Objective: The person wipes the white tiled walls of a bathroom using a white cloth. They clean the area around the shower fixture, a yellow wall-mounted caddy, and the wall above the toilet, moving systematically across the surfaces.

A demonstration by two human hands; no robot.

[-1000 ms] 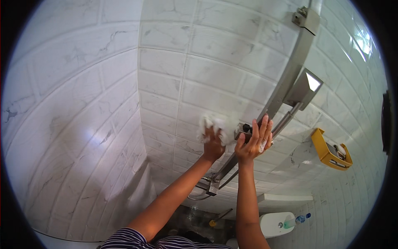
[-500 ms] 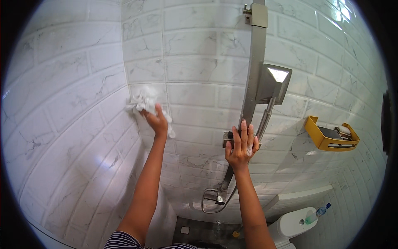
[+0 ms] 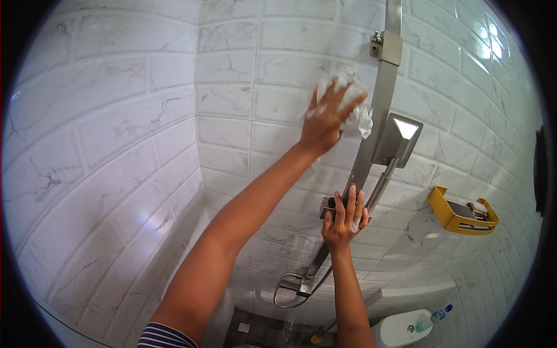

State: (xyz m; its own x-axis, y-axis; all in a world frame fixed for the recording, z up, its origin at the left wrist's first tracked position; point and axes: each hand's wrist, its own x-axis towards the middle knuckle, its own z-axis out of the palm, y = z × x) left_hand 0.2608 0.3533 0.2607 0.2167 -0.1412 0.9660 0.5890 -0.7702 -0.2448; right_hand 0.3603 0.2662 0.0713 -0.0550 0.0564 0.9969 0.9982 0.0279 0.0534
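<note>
My left hand [image 3: 322, 126] is raised against the marbled tile wall [image 3: 284, 69], just left of the metal shower rail [image 3: 380, 104]. Its fingers are spread over a crumpled white wad [image 3: 364, 122], cloth-like and wet, and press it to the tiles. Part of the wad is hidden behind the fingers. Lower down, my right hand [image 3: 343, 227] rests on the rail beside the metal bracket [image 3: 326, 207], fingers stretched upward. White suds cling to one of its fingers. A square hand shower [image 3: 399, 139] hangs just above and right of this hand.
On the right wall is a yellow shelf [image 3: 452, 219] with small items in it. Below right stand a white toilet tank [image 3: 400, 329] and a clear bottle with a blue cap [image 3: 436, 316]. A hose loops from the lower fitting [image 3: 304, 285]. The side wall [image 3: 104, 151] closes in at left.
My left hand has swept the white wad from near the wall corner rightward and up, close to the rail. My right hand stays on the rail; the view has shifted slightly.
</note>
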